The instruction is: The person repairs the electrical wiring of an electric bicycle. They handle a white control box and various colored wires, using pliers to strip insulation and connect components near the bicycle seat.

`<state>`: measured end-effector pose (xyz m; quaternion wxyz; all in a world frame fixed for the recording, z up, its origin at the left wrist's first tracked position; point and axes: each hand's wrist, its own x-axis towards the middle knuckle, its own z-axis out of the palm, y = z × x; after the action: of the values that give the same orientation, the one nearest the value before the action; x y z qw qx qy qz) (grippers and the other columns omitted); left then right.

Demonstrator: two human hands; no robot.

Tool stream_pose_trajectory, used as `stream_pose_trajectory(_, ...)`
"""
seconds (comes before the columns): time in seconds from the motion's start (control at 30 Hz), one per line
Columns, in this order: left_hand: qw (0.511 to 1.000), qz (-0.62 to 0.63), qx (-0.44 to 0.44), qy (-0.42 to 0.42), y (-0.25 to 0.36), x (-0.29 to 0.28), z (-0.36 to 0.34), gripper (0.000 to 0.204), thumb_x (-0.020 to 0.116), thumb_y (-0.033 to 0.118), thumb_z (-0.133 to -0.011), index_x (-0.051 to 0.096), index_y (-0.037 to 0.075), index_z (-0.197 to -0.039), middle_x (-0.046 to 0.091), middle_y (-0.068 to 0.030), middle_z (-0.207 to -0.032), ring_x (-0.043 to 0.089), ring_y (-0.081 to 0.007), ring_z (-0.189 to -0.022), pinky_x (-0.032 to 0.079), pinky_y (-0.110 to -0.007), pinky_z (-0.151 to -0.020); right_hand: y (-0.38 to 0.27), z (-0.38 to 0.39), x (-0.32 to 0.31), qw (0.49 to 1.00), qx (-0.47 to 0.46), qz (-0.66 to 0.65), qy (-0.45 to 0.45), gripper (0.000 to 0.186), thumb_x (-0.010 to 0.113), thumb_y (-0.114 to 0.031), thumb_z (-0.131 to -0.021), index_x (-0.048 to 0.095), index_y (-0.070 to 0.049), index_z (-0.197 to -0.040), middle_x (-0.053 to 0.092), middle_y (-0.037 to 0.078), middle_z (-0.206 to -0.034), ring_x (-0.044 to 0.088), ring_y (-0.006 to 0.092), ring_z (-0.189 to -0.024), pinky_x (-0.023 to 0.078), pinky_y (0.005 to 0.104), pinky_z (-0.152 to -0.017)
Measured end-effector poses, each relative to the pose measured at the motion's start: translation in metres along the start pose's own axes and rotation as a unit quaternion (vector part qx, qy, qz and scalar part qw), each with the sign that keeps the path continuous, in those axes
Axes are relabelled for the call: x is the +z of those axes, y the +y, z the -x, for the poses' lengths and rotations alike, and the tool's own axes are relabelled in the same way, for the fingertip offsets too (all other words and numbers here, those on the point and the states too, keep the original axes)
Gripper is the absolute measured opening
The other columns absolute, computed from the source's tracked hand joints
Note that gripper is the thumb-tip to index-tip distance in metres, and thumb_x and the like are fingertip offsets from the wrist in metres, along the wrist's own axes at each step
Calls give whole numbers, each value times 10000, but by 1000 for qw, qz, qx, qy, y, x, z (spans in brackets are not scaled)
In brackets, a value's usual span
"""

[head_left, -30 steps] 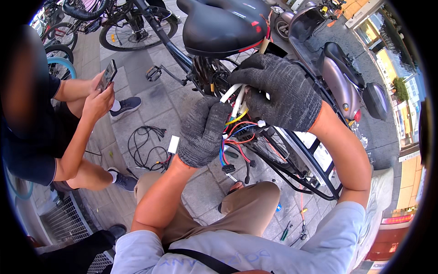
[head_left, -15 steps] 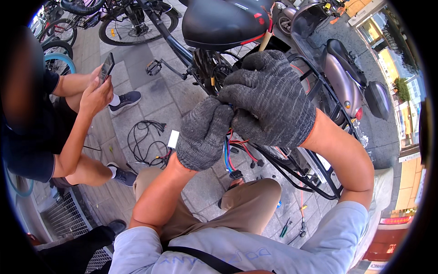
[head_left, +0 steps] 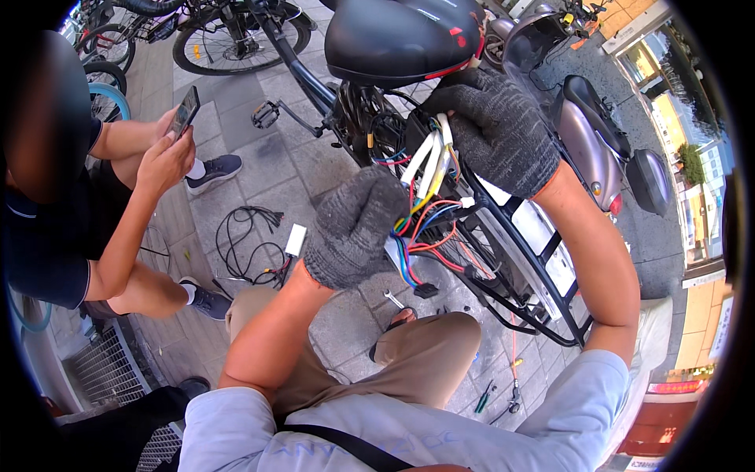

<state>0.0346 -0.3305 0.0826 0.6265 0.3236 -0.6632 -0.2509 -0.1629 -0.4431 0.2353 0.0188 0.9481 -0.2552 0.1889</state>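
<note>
Head view shows the left hand (head_left: 355, 228), in a grey knit glove, closed into a fist on a bundle of coloured wires (head_left: 425, 232) just under the black saddle (head_left: 401, 35) of an electric bike. The right hand (head_left: 495, 130), gloved the same way, is clamped over the upper end of that bundle, where white connectors (head_left: 429, 161) stick out below its fingers. Between the two grips the wires run steeply, long axis from lower left up to upper right, with the connectors pointing up toward the saddle; loose loops sag to the right of the left grip, against the black rear rack (head_left: 523, 259).

Thick gloves dull the feel, so a hard pull could, I judge, tear a thin wire out of its plug, or a loop could snag on the rack. Beyond the left grip a seated person holds a phone (head_left: 185, 112), and a spanner (head_left: 393, 299) lies on the paving below both grips.
</note>
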Motion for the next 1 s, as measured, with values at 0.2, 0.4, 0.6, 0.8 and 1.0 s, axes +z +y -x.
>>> stream_pose_trajectory(0.2, 977, 113, -171, 62, 7, 1, -5, 227, 549, 185, -1089, 660, -11, -1066, 705, -113, -912, 656, -164, -813, 542, -338, -743, -27, 2, 0, 977, 47, -209, -15, 264, 645, -128, -937, 723, -29, -1170, 714, 157, -1084, 686, 310, -1009, 538, 427, -896)
stream_pose_trajectory(0.4, 959, 166, -208, 100, 0, -5, -7, 237, 581, 216, -1080, 661, -5, -1044, 691, -86, -853, 629, -140, -758, 529, -323, -698, -35, 4, -11, 996, 46, -33, -67, 316, 746, -176, -813, 745, -75, -1112, 714, 147, -910, 688, 348, -874, 551, 454, -790)
stream_pose_trajectory(0.6, 903, 304, -287, 99, -6, -6, -8, 261, 581, 245, -1085, 666, 5, -1027, 677, -63, -843, 615, -119, -760, 519, -311, -690, -43, -5, -26, 988, 49, -38, -145, 299, 722, -162, -824, 748, -97, -1114, 696, 141, -920, 681, 352, -883, 545, 467, -784)
stream_pose_trajectory(0.8, 935, 231, -267, 16, -1, -2, -15, 192, 717, 199, -991, 643, 26, -1033, 668, -39, -916, 601, -83, -861, 530, -287, -761, -44, -9, -24, 976, -24, 88, -198, 305, 725, -221, -829, 753, -157, -1125, 607, 140, -889, 647, 363, -879, 509, 515, -769)
stream_pose_trajectory(1.0, 916, 335, -204, 86, 1, 7, -12, 428, 753, 67, -920, 511, 23, -1270, 630, -105, -1087, 635, -141, -901, 568, -316, -809, -52, -19, -18, 980, -61, 88, -165, 289, 730, -162, -811, 742, -116, -1097, 670, 146, -1020, 667, 363, -926, 529, 481, -802)
